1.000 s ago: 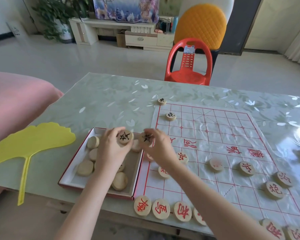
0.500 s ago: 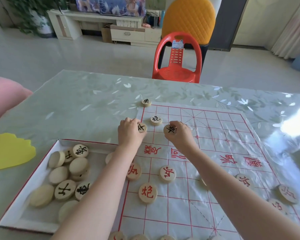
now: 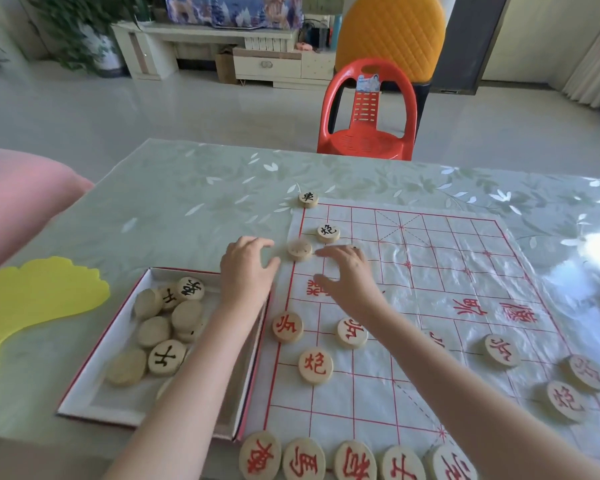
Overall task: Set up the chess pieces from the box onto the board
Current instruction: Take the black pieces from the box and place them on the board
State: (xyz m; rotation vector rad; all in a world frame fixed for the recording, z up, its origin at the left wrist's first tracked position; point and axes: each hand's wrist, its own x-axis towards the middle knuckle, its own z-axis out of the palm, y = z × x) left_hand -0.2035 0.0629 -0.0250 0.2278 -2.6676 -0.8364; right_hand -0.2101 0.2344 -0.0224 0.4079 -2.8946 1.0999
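The left hand hangs relaxed with loosely spread fingers and grips nothing, at the left edge of the board. The right hand is spread flat and low over the board's left columns, also holding nothing that can be seen. Between the two hands, just beside both sets of fingertips, a pale piece lies flat on the board's left border line; its face is too blurred to read.

Farther along that side sit two black-lettered pieces, one on the far left corner. Nearer, red-lettered pieces are spread over the near half, with a row of them along the near edge.

Left of the board, touching its edge, the open box holds the loose pieces, some face down. A yellow fan lies on the counter left of the box. A red chair stands beyond the far side.
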